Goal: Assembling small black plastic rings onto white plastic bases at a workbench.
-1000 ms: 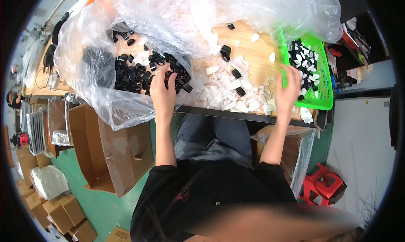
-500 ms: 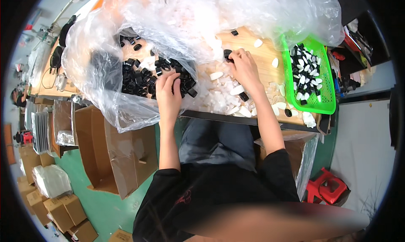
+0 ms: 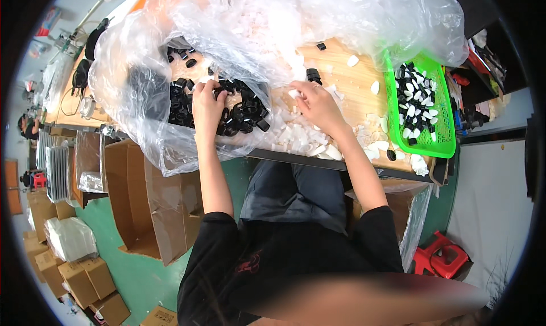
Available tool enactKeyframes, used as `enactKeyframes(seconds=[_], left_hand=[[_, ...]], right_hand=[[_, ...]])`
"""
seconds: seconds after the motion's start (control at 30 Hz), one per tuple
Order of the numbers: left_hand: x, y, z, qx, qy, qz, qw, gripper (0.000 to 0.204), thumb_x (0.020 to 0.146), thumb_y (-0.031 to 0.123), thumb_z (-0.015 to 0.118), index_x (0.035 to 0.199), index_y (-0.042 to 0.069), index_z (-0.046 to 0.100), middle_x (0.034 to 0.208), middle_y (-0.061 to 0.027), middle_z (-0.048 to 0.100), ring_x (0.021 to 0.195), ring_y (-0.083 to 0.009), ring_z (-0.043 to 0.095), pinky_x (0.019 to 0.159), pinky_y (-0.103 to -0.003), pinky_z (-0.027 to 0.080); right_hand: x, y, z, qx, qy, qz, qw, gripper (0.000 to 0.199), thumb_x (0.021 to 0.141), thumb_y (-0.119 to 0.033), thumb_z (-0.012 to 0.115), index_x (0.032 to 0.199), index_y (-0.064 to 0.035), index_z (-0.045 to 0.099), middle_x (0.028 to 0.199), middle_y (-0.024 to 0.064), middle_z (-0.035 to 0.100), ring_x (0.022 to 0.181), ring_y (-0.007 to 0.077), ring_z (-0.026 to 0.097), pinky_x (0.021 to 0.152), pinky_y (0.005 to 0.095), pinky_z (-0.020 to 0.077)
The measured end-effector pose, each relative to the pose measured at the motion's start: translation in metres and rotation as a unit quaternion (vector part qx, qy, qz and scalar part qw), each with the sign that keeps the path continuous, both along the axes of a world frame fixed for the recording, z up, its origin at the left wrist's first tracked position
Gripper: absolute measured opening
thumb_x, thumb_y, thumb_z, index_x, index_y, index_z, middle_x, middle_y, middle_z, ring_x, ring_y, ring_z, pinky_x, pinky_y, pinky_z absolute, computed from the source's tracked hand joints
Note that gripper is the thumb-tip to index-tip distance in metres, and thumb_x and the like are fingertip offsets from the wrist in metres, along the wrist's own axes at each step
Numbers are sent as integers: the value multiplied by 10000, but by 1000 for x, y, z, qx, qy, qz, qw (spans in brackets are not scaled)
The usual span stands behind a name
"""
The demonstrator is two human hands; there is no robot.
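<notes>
My left hand (image 3: 208,110) is over the pile of black plastic caps (image 3: 245,107) in the clear plastic bag. Its fingers are closed around a small black cap (image 3: 218,91), partly hidden by them. My right hand (image 3: 320,107) pinches a white oval plastic piece (image 3: 294,93) by its end, above a heap of small translucent white pieces (image 3: 293,134). Just beyond the right fingers, apart from them, stand black ring-shaped pieces (image 3: 313,76) on the wooden table.
At the right of the table (image 3: 358,90), a green basket (image 3: 392,118) holds mixed black and white pieces. Crumpled clear plastic (image 3: 364,19) covers the far side. A cardboard box (image 3: 133,204) stands below on the left, a red stool (image 3: 441,258) on the right.
My right hand has left the black pieces, come slightly nearer and left, and taken hold of a white oval piece. My left hand has moved left over the black caps.
</notes>
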State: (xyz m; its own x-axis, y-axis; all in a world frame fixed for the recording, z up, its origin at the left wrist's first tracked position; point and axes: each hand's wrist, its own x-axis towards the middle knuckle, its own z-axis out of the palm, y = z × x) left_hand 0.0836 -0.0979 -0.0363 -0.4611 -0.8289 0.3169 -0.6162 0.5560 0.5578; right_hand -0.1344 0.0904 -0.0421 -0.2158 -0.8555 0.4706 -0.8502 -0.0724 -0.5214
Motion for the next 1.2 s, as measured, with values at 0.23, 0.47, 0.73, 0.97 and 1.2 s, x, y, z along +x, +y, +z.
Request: enactKeyframes(seconds=[0.23, 0.47, 0.73, 0.97, 1.2], left_hand=[[-21, 17, 13, -174, 66, -39, 982, 140, 834, 40, 653, 970, 8, 647, 929, -160, 609, 806, -327, 611, 757, -369, 498], [-99, -1, 24, -103, 101, -242, 960, 182, 896, 60, 559, 1049, -8, 632, 1076, -185, 631, 988, -364, 617, 864, -411, 491], [-134, 0, -11, -122, -175, -287, 934, 269, 839, 201, 606, 1084, 92, 622, 1092, -156, 616, 1032, -354, 575, 876, -466, 478], [-103, 38, -13, -162, -52, -320, 932, 272, 814, 30, 558, 1076, 54, 626, 1166, -189, 600, 1141, -366, 550, 1019, -472, 399], [-65, 74, 36, -38, 183, -123, 975, 141, 843, -67, 582, 921, -2, 680, 887, -143, 653, 772, -322, 647, 674, -343, 498]], right_hand=[[-13, 0, 7, -77, -313, -43, 946, 331, 864, 15, 663, 1146, -50, 502, 916, 62, 624, 798, 95, 622, 697, 234, 502], [-21, -4, 1, -123, -480, -6, 869, 276, 890, -10, 652, 1081, -51, 457, 939, 70, 630, 762, 110, 609, 689, 247, 497], [-36, 3, -2, -133, -553, -35, 822, 249, 880, -23, 657, 1056, -57, 484, 958, 98, 654, 758, 124, 621, 696, 259, 505], [-30, 6, 6, -119, -565, -23, 816, 239, 886, -39, 649, 1069, -57, 497, 973, 95, 657, 772, 120, 622, 704, 259, 506], [-39, 8, 7, -194, -569, -64, 797, 233, 886, -15, 641, 1066, -55, 498, 945, 87, 644, 776, 132, 619, 715, 268, 511]])
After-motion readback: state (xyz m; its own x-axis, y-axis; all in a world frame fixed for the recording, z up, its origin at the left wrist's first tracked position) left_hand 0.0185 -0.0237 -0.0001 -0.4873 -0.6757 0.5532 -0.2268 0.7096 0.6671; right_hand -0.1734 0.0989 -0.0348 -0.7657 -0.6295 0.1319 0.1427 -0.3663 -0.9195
